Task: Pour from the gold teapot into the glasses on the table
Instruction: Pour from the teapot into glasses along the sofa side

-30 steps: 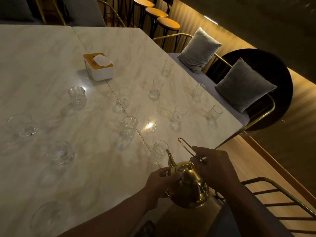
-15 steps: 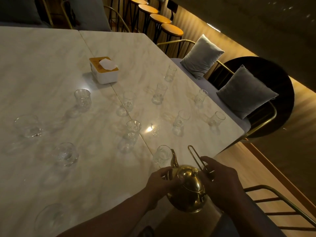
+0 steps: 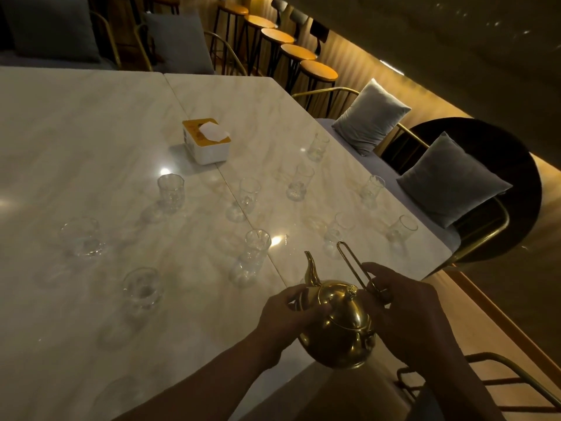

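A gold teapot (image 3: 340, 326) hangs over the near edge of the marble table (image 3: 91, 132), spout pointing up and away. My right hand (image 3: 403, 311) grips its thin looped handle. My left hand (image 3: 288, 311) presses on the lid and the pot's left side. Several clear glasses stand on the table: the nearest tall one (image 3: 256, 247) is just beyond the spout, another (image 3: 337, 232) sits right of it, and a squat one (image 3: 142, 288) is to the left. The glass that stood closest to the pot is hidden behind it.
A white tissue box with an orange top (image 3: 206, 139) sits mid-table. A bench with grey cushions (image 3: 452, 177) runs along the right edge, beside a dark round table (image 3: 516, 165). Orange stools (image 3: 318, 71) line the back. A gold chair frame (image 3: 516, 378) is at lower right.
The view has shifted, so table and glasses sit lower in frame. The teapot stays held in both hands, spout still raised, its body now covering the nearest glass.
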{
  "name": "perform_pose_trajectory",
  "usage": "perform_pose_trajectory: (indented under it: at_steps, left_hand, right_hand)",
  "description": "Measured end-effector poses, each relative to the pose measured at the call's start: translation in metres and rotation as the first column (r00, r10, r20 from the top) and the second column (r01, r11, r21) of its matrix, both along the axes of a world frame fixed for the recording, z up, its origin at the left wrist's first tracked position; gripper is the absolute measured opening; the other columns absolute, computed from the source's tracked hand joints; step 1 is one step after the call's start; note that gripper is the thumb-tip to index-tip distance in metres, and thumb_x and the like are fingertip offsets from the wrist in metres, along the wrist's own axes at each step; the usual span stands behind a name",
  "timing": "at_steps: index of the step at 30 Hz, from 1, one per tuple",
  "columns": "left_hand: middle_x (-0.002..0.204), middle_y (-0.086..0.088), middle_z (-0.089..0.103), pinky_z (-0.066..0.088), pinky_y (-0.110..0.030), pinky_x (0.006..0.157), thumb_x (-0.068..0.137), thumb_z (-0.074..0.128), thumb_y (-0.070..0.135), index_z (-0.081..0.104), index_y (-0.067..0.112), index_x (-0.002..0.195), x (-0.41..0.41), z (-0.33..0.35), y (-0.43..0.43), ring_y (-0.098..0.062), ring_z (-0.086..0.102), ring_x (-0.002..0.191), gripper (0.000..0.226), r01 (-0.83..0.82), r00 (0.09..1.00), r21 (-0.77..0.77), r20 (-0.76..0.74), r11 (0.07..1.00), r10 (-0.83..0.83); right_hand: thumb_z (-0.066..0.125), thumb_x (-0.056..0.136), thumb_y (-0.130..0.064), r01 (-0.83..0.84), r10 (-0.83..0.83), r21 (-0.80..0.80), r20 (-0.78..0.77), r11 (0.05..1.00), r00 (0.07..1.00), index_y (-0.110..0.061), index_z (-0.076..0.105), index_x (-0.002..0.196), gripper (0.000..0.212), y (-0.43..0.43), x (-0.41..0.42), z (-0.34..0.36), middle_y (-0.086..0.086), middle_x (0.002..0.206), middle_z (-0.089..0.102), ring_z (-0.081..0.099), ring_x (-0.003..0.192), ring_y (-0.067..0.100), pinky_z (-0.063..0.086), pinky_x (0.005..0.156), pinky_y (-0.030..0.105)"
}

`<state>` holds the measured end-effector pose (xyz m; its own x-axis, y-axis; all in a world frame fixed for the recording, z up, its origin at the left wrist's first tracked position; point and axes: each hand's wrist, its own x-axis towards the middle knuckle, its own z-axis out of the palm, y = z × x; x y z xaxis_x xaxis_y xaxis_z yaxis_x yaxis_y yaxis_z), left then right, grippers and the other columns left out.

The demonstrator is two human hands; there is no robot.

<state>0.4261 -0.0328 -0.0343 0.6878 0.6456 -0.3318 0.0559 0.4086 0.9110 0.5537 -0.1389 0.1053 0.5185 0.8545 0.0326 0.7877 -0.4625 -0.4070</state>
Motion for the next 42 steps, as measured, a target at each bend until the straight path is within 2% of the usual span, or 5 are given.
perform_pose_trajectory:
  at_steps: [5,12,18,22,42]
  left_hand:
    - [0.108,0.013,0.071,0.054,-0.045,0.094,0.063,0.086,0.047,0.072,0.043,0.100,-0.017,0.007,0.027,-0.013,0.062,0.108,0.040,-0.035,0.999,-0.004,-0.002,0.999,0.035]
    - [0.099,0.012,0.073,0.059,-0.036,0.083,0.066,0.083,0.048,0.075,0.038,0.093,-0.029,0.010,0.059,-0.014,0.066,0.099,0.030,-0.048,0.999,-0.034,-0.025,0.998,0.047]
    - [0.098,0.006,0.075,0.056,-0.027,0.065,0.066,0.081,0.052,0.075,0.035,0.096,-0.030,0.012,0.072,-0.014,0.071,0.090,0.035,-0.024,0.998,-0.090,-0.062,0.996,0.019]
    - [0.097,0.005,0.075,0.056,-0.026,0.062,0.067,0.080,0.050,0.074,0.031,0.098,-0.030,0.013,0.077,-0.014,0.070,0.089,0.037,-0.024,0.997,-0.121,-0.079,0.992,0.015]
    - [0.103,0.002,0.072,0.056,-0.032,0.065,0.063,0.081,0.053,0.070,0.027,0.107,-0.020,-0.001,0.082,-0.019,0.067,0.095,0.052,-0.045,0.992,-0.211,-0.122,0.977,0.019]
  right_hand:
    - [0.070,0.091,-0.016,-0.053,0.052,0.043,0.031,0.998,0.998,-0.020,0.060,0.135,0.045,0.033,-0.013,0.004,-0.004,0.098,0.072,0.061,0.085,0.005,0.040,0.071,0.008]
    - [0.067,0.094,-0.020,-0.073,0.073,0.004,0.000,0.997,0.997,-0.018,0.057,0.138,0.045,0.078,-0.020,0.007,0.002,0.112,0.072,0.066,0.099,0.016,0.053,0.092,0.030]
    - [0.064,0.096,-0.026,-0.086,0.086,-0.026,0.002,0.996,0.996,-0.017,0.061,0.133,0.038,0.104,-0.018,0.006,0.001,0.099,0.074,0.068,0.087,0.014,0.049,0.081,0.024]
    - [0.064,0.096,-0.027,-0.110,0.111,-0.039,0.019,0.993,0.994,-0.015,0.060,0.135,0.041,0.114,-0.017,0.007,0.005,0.110,0.074,0.070,0.096,0.018,0.047,0.083,0.024]
    - [0.065,0.095,-0.027,-0.122,0.125,-0.093,0.030,0.988,0.992,-0.013,0.060,0.136,0.043,0.134,-0.008,0.006,0.008,0.117,0.073,0.071,0.101,0.022,0.050,0.087,0.028]
